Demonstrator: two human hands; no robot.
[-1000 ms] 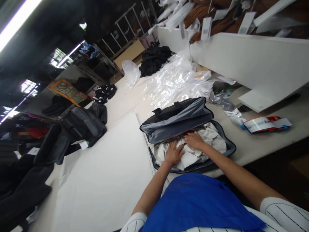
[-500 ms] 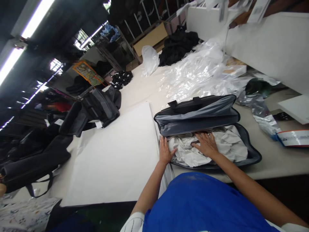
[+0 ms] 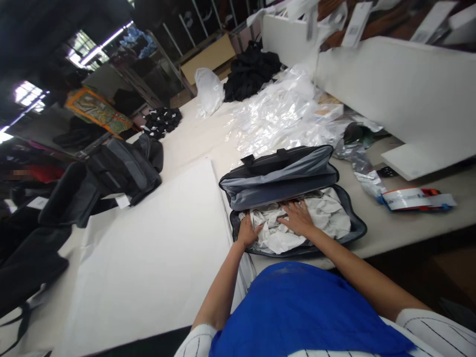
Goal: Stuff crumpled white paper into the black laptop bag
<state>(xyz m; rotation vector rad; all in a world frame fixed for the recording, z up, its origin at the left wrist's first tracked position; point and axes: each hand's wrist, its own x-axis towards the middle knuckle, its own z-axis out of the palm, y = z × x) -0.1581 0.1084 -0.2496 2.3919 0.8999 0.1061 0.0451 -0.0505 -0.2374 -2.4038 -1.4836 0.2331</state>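
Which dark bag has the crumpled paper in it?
The open, grey-lined bag with left hand and right hand both in it, at the crumpled paper. The other dark bags lie past the white sheets, at the left of the picture.

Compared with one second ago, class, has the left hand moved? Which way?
Yes, leftward: the left hand has shifted from farther in over the crumpled paper to the left end of the bag, closer to the white sheet.

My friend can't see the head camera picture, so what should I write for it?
A person's left hand and right hand rest in an open dark bag holding crumpled pale paper on a table. Large white sheets lie to its left and shiny clear plastic lies behind it.
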